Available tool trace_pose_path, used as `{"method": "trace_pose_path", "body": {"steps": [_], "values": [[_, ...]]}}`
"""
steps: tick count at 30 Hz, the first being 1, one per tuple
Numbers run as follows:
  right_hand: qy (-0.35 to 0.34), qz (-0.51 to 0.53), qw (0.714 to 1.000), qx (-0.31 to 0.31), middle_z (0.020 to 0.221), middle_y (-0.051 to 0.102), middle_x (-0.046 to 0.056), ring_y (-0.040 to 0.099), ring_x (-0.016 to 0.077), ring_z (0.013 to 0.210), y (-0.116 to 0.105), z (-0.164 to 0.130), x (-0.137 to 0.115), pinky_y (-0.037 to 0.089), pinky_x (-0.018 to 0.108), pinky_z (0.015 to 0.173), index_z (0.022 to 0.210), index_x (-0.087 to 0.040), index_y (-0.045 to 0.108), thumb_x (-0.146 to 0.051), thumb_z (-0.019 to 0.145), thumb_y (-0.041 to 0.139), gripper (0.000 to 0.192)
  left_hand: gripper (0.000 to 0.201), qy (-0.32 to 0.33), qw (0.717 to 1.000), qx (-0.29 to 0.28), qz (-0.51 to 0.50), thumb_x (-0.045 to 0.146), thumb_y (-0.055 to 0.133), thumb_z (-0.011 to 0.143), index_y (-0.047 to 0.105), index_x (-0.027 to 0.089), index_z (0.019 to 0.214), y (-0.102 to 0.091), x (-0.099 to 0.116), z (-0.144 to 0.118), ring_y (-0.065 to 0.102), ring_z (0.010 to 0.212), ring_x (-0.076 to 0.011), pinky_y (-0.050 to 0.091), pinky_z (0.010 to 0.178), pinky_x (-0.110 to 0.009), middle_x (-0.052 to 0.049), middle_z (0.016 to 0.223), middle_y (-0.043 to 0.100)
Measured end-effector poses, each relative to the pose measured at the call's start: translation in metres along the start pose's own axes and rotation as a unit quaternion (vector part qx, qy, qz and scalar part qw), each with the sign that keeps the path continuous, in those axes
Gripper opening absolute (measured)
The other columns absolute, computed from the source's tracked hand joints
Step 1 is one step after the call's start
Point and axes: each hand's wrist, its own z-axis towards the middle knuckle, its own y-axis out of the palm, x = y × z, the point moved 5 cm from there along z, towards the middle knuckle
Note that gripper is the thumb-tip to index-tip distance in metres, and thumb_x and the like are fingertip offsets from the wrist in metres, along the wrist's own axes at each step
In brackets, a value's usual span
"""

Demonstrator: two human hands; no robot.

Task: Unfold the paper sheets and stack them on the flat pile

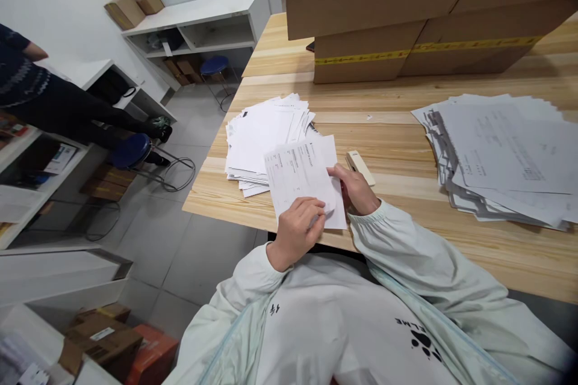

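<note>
Both my hands hold a small set of printed white sheets (pixel 300 175) over the near edge of the wooden table (pixel 406 150). My left hand (pixel 298 231) pinches the lower corner of the sheets. Behind their right edge, my right hand (pixel 356 191) grips them. A fanned pile of white folded papers (pixel 264 135) lies just beyond the held sheets. A beige stapler (pixel 360 167) rests on the table right above my right hand.
A thick messy stack of printed sheets (pixel 501 156) lies at the right. Large cardboard boxes (pixel 406 6) stand at the table's back. Left of the table a person's legs (pixel 81 111) rest by a blue stool (pixel 130 150); white shelves and boxes sit on the floor.
</note>
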Motion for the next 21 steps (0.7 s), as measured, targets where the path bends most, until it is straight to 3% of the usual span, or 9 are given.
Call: {"method": "trace_pose_path", "body": {"steps": [3, 5, 7, 9, 12, 14, 16, 19, 21], "values": [[-0.003, -0.023, 1.000, -0.014, 0.073, 0.069, 0.003, 0.062, 0.0186, 0.071, 0.002, -0.002, -0.004, 0.051, 0.031, 0.066, 0.077, -0.017, 0.072, -0.053, 0.078, 0.068, 0.037, 0.005, -0.018, 0.999, 0.000, -0.046, 0.021, 0.060, 0.092, 0.062, 0.021, 0.097, -0.007, -0.007, -0.002, 0.068, 0.108, -0.0213, 0.057, 0.091, -0.037, -0.009, 0.107, 0.074], [-0.026, -0.012, 1.000, 0.005, 0.070, 0.067, 0.001, 0.058, 0.0155, 0.065, -0.002, -0.005, -0.011, 0.048, 0.029, 0.061, 0.076, -0.018, 0.072, -0.049, 0.076, 0.072, 0.031, 0.021, -0.089, 0.986, 0.118, -0.082, 0.030, 0.062, 0.093, 0.060, 0.022, 0.112, -0.029, -0.021, -0.003, 0.063, 0.120, -0.0225, 0.054, 0.099, -0.040, -0.013, 0.125, 0.068], [-0.060, 0.032, 0.997, 0.025, 0.073, 0.068, 0.000, 0.059, 0.0151, 0.064, -0.007, -0.007, -0.020, 0.049, 0.028, 0.060, 0.081, -0.019, 0.073, -0.046, 0.076, 0.073, 0.027, 0.035, -0.191, 0.932, 0.279, -0.134, 0.040, 0.059, 0.094, 0.054, 0.024, 0.125, -0.056, -0.042, -0.008, 0.057, 0.130, -0.0226, 0.052, 0.104, -0.041, -0.014, 0.140, 0.057], [-0.101, 0.076, 0.992, 0.032, 0.081, 0.072, 0.000, 0.063, 0.0165, 0.069, -0.013, -0.010, -0.031, 0.052, 0.030, 0.063, 0.087, -0.022, 0.075, -0.042, 0.075, 0.075, 0.024, 0.043, -0.285, 0.862, 0.358, -0.219, 0.050, 0.056, 0.094, 0.051, 0.027, 0.130, -0.073, -0.060, -0.014, 0.053, 0.135, -0.0216, 0.051, 0.105, -0.039, -0.013, 0.149, 0.049], [-0.145, 0.084, 0.986, 0.006, 0.088, 0.076, 0.001, 0.068, 0.0195, 0.076, -0.017, -0.014, -0.041, 0.056, 0.033, 0.067, 0.090, -0.025, 0.078, -0.039, 0.075, 0.077, 0.021, 0.052, -0.396, 0.788, 0.258, -0.395, 0.061, 0.056, 0.089, 0.057, 0.027, 0.129, -0.065, -0.072, -0.015, 0.052, 0.136, -0.0248, 0.051, 0.107, -0.040, -0.010, 0.146, 0.055], [-0.150, 0.067, 0.985, -0.043, 0.087, 0.077, 0.002, 0.069, 0.0207, 0.077, -0.013, -0.016, -0.042, 0.058, 0.035, 0.066, 0.089, -0.025, 0.079, -0.038, 0.076, 0.077, 0.019, 0.054, -0.441, 0.732, 0.166, -0.492, 0.063, 0.059, 0.086, 0.064, 0.024, 0.122, -0.048, -0.067, -0.017, 0.057, 0.132, -0.0295, 0.052, 0.105, -0.044, -0.011, 0.131, 0.067], [-0.144, 0.048, 0.983, -0.103, 0.085, 0.076, 0.003, 0.069, 0.0208, 0.077, -0.006, -0.018, -0.039, 0.058, 0.034, 0.066, 0.088, -0.024, 0.079, -0.039, 0.078, 0.076, 0.018, 0.051, -0.466, 0.687, 0.117, -0.545, 0.060, 0.065, 0.083, 0.069, 0.023, 0.117, -0.033, -0.059, -0.019, 0.060, 0.127, -0.0328, 0.052, 0.105, -0.048, -0.011, 0.118, 0.073], [-0.128, 0.023, 0.978, -0.160, 0.082, 0.075, 0.002, 0.069, 0.0201, 0.079, 0.002, -0.020, -0.033, 0.058, 0.033, 0.067, 0.086, -0.023, 0.078, -0.041, 0.081, 0.073, 0.020, 0.043, -0.475, 0.660, 0.104, -0.573, 0.050, 0.070, 0.083, 0.070, 0.024, 0.117, -0.020, -0.052, -0.018, 0.063, 0.124, -0.0334, 0.052, 0.106, -0.049, -0.009, 0.114, 0.076], [-0.114, 0.005, 0.984, -0.137, 0.079, 0.073, 0.002, 0.067, 0.0185, 0.074, -0.002, -0.018, -0.029, 0.056, 0.030, 0.063, 0.083, -0.022, 0.076, -0.043, 0.083, 0.072, 0.021, 0.041, -0.476, 0.651, 0.114, -0.581, 0.045, 0.070, 0.084, 0.069, 0.024, 0.120, -0.021, -0.053, -0.015, 0.063, 0.125, -0.0325, 0.050, 0.109, -0.049, -0.009, 0.116, 0.075]]}}
